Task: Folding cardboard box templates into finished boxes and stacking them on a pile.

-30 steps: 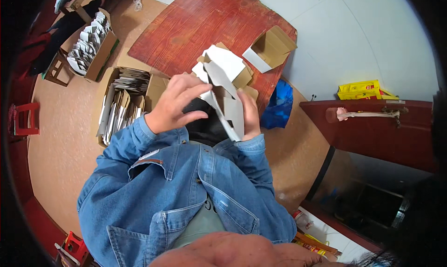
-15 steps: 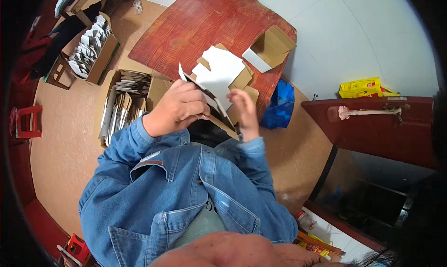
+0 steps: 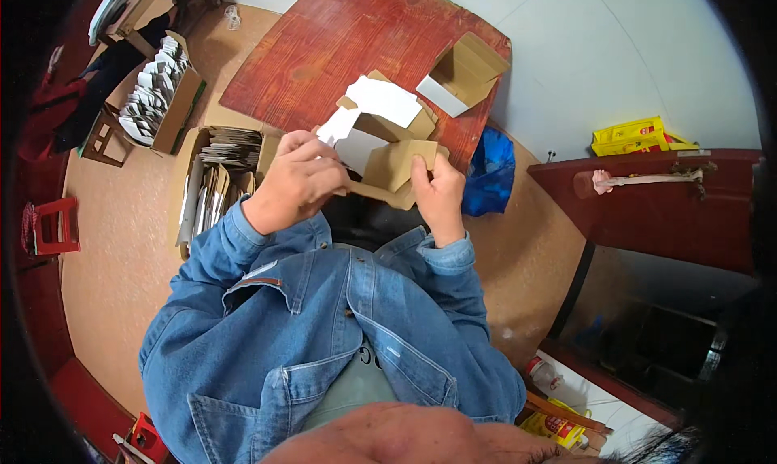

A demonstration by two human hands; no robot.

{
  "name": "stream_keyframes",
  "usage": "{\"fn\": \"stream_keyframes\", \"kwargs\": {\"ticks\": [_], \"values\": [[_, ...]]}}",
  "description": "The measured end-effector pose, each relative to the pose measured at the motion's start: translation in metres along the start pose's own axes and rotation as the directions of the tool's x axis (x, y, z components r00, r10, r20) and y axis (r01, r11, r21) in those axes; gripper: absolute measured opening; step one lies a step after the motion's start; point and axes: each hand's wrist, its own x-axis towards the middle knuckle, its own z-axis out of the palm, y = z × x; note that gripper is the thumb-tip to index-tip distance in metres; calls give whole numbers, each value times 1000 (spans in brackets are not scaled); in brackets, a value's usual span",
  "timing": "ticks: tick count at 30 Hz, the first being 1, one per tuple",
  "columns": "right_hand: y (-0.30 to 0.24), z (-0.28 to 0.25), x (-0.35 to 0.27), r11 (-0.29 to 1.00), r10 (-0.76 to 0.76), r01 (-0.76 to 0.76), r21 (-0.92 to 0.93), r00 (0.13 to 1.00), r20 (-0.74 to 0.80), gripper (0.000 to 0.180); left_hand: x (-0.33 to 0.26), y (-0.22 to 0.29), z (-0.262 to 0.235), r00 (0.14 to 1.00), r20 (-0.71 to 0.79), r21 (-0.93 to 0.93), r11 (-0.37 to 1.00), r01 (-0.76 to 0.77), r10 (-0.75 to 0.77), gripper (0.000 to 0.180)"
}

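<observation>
A small cardboard box (image 3: 390, 166), brown inside with a white side, is held in front of my chest at the table's near edge. It stands partly opened out, with its flaps raised. My left hand (image 3: 301, 180) is closed on its left side, the fingers curled over the edge. On the right, my right hand (image 3: 439, 195) pinches a brown flap between thumb and fingers. Just beyond lie flat white and brown carton pieces (image 3: 384, 100), partly hidden by the held box. An opened carton (image 3: 463, 74) sits farther right on the red wooden table (image 3: 324, 51).
Left of me, a large cardboard box (image 3: 188, 190) on the floor holds several stacks of folded cartons. Another box (image 3: 180, 108) behind it is packed with white cartons. A blue plastic bag (image 3: 490, 176) hangs or stands by the table's right side. A red stool (image 3: 57, 225) stands far left.
The carton was nearly flat and tilted; now it is opened out into a box shape. My right hand, earlier apart with raised fingers, has closed on a flap.
</observation>
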Motion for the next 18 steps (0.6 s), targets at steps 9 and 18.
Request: {"fn": "stream_keyframes", "kwargs": {"ticks": [9,18], "values": [[-5,18,2,995,-94,95,10,990,-105,20,-7,11,17,902,-228,153,902,405,-366,36],[-3,29,-2,978,-208,207,-22,968,-140,21,-3,10,23,819,-397,185,838,513,-414,40]]}}
